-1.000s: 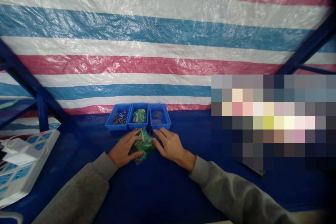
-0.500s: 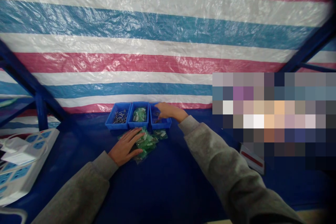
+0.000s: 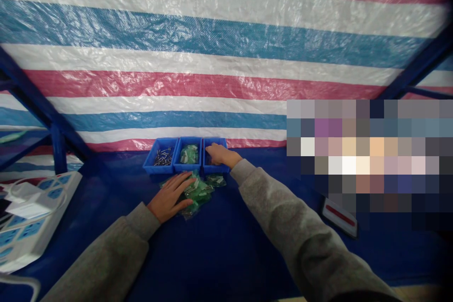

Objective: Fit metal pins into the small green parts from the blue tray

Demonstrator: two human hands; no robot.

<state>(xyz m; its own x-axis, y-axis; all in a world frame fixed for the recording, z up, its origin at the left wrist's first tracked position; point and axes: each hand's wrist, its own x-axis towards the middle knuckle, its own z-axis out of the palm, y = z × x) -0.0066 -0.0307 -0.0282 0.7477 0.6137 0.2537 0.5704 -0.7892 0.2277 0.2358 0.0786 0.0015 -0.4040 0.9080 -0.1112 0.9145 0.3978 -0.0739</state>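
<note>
My left hand [image 3: 173, 197] rests with its fingers spread on a loose pile of small clear packets with green contents [image 3: 199, 192]. My right hand [image 3: 220, 155] reaches down into the right-hand blue bin [image 3: 215, 169], its fingers curled together. Whatever they grip is hidden, and the contents of that bin are mostly covered by the hand. Next to it, the middle blue bin [image 3: 187, 167] holds more green packets [image 3: 189, 154]. The left blue bin [image 3: 159, 170] contains many small metal pieces [image 3: 163, 156] that look like screws.
A white power strip [image 3: 42, 226] with plugs and cables lies at the left. To the right is a flat case with a red bar [image 3: 340, 216]. Blue frame posts [image 3: 58, 146] stand before a striped plastic sheet [image 3: 177, 82]. A blurred-out area covers the far right.
My right hand has moved slightly left and lower into the right-hand bin. My left hand stays on the packets.
</note>
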